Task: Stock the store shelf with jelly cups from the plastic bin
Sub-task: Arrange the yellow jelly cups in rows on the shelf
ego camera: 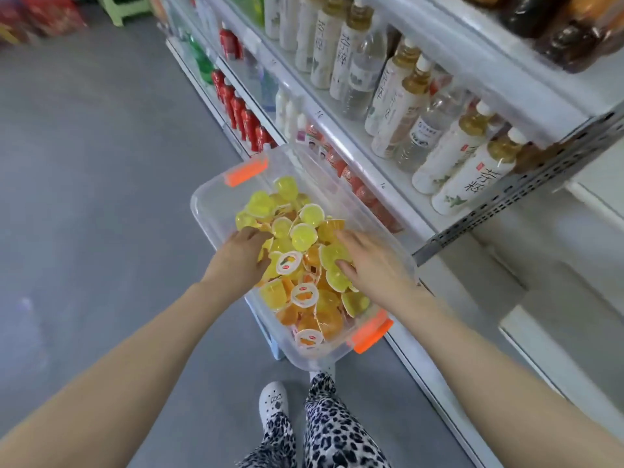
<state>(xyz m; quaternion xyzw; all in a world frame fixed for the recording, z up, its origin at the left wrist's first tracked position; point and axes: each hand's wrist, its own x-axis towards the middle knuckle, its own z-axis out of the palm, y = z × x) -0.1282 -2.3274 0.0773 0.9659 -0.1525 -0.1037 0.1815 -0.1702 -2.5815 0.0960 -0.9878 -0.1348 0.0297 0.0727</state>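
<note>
Two hands in my plastic bin (pixel 216 194), frame centre: left hand (pixel 241 256) curled into jelly cups (pixel 304 238), right hand (pixel 368 261) pinching one yellow cup (pixel 332 261).

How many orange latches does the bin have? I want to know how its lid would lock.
2: one latch on the far end of the bin, one latch on the near end. None others show.
</note>
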